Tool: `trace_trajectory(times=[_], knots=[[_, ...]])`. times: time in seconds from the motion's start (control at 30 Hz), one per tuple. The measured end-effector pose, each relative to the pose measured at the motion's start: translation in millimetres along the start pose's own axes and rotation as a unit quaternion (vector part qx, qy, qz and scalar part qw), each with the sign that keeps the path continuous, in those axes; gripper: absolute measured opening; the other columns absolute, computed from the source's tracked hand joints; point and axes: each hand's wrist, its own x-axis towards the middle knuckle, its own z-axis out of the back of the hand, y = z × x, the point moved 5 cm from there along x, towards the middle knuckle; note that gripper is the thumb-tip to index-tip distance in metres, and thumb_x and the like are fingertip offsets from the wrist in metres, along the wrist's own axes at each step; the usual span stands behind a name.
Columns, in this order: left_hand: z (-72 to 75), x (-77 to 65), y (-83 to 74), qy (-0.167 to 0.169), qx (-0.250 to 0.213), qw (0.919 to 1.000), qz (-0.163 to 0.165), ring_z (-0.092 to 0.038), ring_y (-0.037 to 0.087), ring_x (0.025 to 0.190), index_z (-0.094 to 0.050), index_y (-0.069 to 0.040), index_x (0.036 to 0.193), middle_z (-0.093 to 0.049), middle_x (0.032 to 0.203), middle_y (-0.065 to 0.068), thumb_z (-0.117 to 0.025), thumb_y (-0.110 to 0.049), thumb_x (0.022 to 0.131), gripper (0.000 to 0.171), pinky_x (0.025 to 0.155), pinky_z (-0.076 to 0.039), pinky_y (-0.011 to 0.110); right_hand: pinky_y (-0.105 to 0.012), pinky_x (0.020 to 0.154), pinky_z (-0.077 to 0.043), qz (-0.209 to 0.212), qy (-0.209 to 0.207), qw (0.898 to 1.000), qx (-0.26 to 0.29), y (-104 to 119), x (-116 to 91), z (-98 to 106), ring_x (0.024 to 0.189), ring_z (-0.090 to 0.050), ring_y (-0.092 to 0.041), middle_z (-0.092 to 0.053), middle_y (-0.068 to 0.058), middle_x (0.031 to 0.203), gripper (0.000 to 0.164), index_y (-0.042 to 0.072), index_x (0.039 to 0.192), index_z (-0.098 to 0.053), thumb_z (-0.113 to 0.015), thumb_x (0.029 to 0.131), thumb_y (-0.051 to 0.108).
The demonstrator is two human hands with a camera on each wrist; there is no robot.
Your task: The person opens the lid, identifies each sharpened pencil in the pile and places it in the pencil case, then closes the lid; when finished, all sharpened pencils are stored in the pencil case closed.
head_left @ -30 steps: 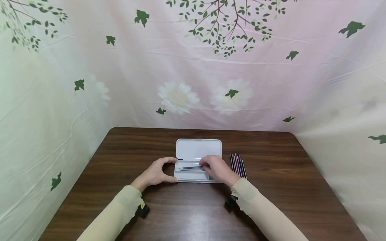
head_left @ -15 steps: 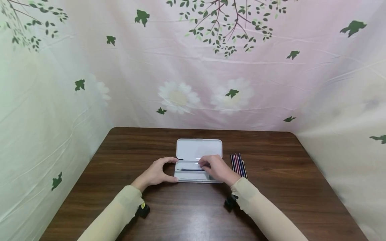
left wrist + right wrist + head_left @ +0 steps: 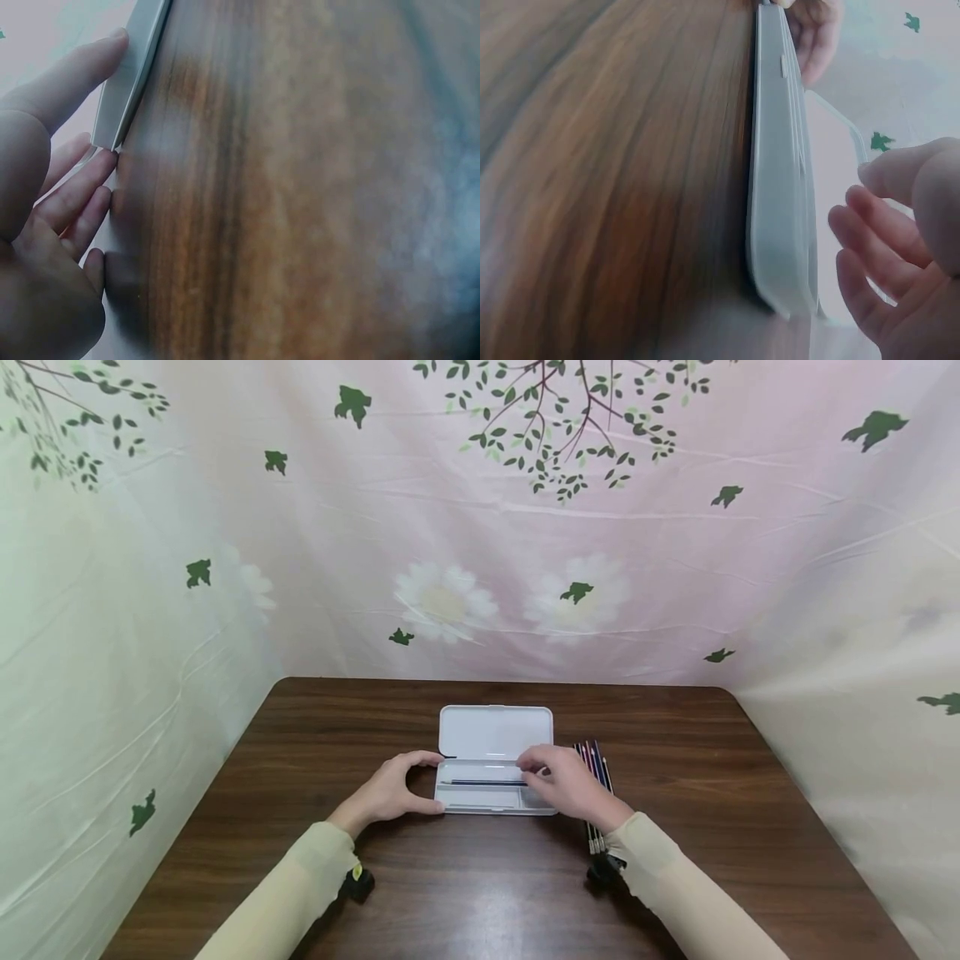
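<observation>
An open white pencil case [image 3: 477, 797] lies on the table, its lid [image 3: 496, 730] tipped back. Inside, along the rear compartment, rests a dark pencil [image 3: 483, 782]. My left hand [image 3: 386, 788] holds the case's left end, thumb at the front corner and fingers toward the back; the left wrist view shows the thumb against the case wall [image 3: 133, 79]. Over the case's right end hovers my right hand [image 3: 570, 782], fingers loosely bent. In the right wrist view its fingertips stand apart with nothing between them, beside the case side [image 3: 780, 187].
Several coloured pencils [image 3: 597, 762] lie side by side on the table to the right of the case, partly hidden under my right hand and wrist. The brown wooden table [image 3: 360, 718] meets a printed cloth backdrop [image 3: 495, 543] behind and at both sides.
The pencil has left my right hand's fingers and settled flat in the rear compartment. My right hand has then shifted right, toward the row of pencils. The left hand has stayed put.
</observation>
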Motion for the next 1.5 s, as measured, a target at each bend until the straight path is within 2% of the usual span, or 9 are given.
trace_trajectory(times=[0.17,0.3,0.43,0.53,0.87,1.07,1.23,1.5], knots=[[1.2,-0.1,-0.6,-0.002,-0.001,1.0,0.0,-0.054,0.023,0.135,-0.063,-0.017,0.142,-0.064,0.138,-0.002,-0.097,-0.043,0.074,0.08,0.117,-0.038,0.052,-0.034,0.076,-0.061,0.015,-0.043,0.999,-0.001,-8.2,-18.6,18.4,0.087,-0.071,-0.011,-0.076,-0.003,0.102,0.016,0.003,0.108,-0.077,-0.077,0.092,-0.001],[1.2,-0.8,-0.8,0.0,-0.001,1.0,0.003,-0.054,0.022,0.136,-0.063,-0.018,0.142,-0.064,0.139,-0.002,-0.097,-0.045,0.074,0.081,0.117,-0.038,0.052,-0.032,0.072,-0.059,0.021,-0.074,0.997,-0.022,-16.5,-33.8,32.8,0.083,-0.068,-0.01,-0.075,0.0,0.097,0.016,0.005,0.105,-0.077,-0.079,0.09,-0.001],[1.2,-1.2,-0.6,-0.002,-0.002,1.0,0.005,-0.054,0.022,0.135,-0.063,-0.018,0.141,-0.064,0.139,-0.002,-0.097,-0.045,0.074,0.08,0.117,-0.038,0.052,-0.033,0.071,-0.057,-0.003,-0.092,0.995,-0.049,-28.3,-48.3,46.0,0.085,-0.067,-0.012,-0.074,0.002,0.097,0.017,0.007,0.104,-0.077,-0.08,0.089,0.001],[0.9,-1.1,-1.5,-0.002,-0.002,1.0,0.003,-0.054,0.023,0.136,-0.063,-0.018,0.142,-0.064,0.139,-0.002,-0.096,-0.044,0.074,0.08,0.117,-0.038,0.052,-0.034,0.071,-0.057,-0.036,-0.099,0.993,-0.059,-39.2,-59.7,53.3,0.084,-0.067,-0.013,-0.073,0.002,0.098,0.018,0.008,0.105,-0.077,-0.081,0.089,0.002],[0.0,-2.3,-2.5,-0.002,-0.002,1.0,0.007,-0.054,0.022,0.136,-0.063,-0.019,0.141,-0.064,0.139,-0.003,-0.097,-0.044,0.073,0.079,0.117,-0.038,0.052,-0.035,0.074,-0.059,-0.113,-0.097,0.986,-0.073,-66.1,-88.8,68.4,0.086,-0.067,-0.015,-0.073,-0.003,0.099,0.017,0.009,0.107,-0.076,-0.079,0.091,0.003],[0.6,-2.9,-1.6,-0.003,-0.002,1.0,0.005,-0.054,0.022,0.135,-0.064,-0.019,0.14,-0.065,0.138,-0.003,-0.097,-0.045,0.073,0.079,0.116,-0.039,0.052,-0.033,0.073,-0.055,-0.157,-0.059,0.983,-0.076,-76.3,-96.6,72.7,0.085,-0.063,-0.014,-0.072,-0.002,0.098,0.016,0.01,0.11,-0.074,-0.078,0.094,0.009],[1.4,-1.5,-3.0,-0.003,-0.001,1.0,0.006,-0.054,0.022,0.136,-0.064,-0.019,0.141,-0.064,0.139,-0.003,-0.097,-0.045,0.073,0.08,0.117,-0.038,0.052,-0.031,0.071,-0.053,-0.167,-0.037,0.983,-0.072,-82.0,-99.4,69.7,0.082,-0.063,-0.011,-0.071,0.001,0.095,0.018,0.009,0.113,-0.072,-0.077,0.095,0.012],[0.2,-1.2,-2.5,-0.003,-0.003,1.0,0.004,-0.054,0.021,0.135,-0.064,-0.019,0.141,-0.065,0.138,-0.003,-0.097,-0.045,0.074,0.079,0.116,-0.039,0.052,-0.03,0.071,-0.054,-0.17,-0.02,0.982,-0.074,-86.7,-98.6,65.0,0.082,-0.064,-0.01,-0.072,-0.001,0.098,0.023,0.007,0.113,-0.071,-0.08,0.093,0.012]])
